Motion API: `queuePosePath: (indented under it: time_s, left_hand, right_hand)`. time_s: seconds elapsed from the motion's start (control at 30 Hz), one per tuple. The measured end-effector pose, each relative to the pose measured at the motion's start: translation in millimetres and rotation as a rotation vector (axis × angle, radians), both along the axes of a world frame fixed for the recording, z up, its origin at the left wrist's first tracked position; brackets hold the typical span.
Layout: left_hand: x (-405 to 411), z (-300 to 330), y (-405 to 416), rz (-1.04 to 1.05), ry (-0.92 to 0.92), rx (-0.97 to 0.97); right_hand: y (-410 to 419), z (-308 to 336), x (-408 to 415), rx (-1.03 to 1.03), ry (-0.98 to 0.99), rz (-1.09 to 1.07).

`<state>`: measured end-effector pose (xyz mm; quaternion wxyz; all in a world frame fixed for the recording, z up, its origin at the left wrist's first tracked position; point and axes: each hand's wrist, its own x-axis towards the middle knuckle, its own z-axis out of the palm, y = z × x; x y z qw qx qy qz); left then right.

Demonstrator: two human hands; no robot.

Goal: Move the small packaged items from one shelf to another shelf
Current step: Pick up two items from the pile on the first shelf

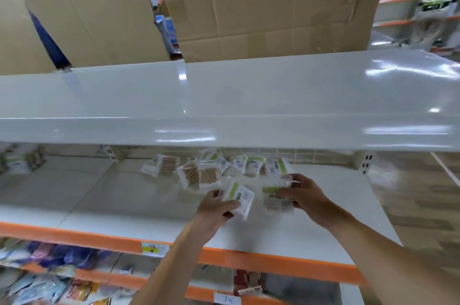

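got one pack (237,199) in my left hand (216,210) and another pack (276,199) in my right hand (307,196), both lifted just off the middle shelf (311,237), two at once so clearing the pile (214,167) behind probably takes fewer trips

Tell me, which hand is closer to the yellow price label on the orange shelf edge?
Left. The left hand holds a green-and-white packet above and right of the yellow price label. The right hand, gripping another packet, is farther right.
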<state>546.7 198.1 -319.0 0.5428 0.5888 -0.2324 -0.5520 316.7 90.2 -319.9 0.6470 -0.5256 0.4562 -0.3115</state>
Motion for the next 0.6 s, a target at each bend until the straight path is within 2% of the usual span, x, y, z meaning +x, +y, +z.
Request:
queuePosePath:
  time_s: [0.2, 0.4, 0.6]
  left_hand:
    - [17, 9, 29, 0.105, -0.111, -0.062]
    - [40, 15, 52, 0.252, -0.316, -0.015]
    - [65, 14, 73, 0.351, -0.370, 0.016]
  right_hand:
    - [7, 5, 30, -0.091, 0.057, 0.137]
    - [16, 4, 64, -0.121, 0.074, 0.197]
    - [28, 3, 100, -0.130, 0.110, 0.223]
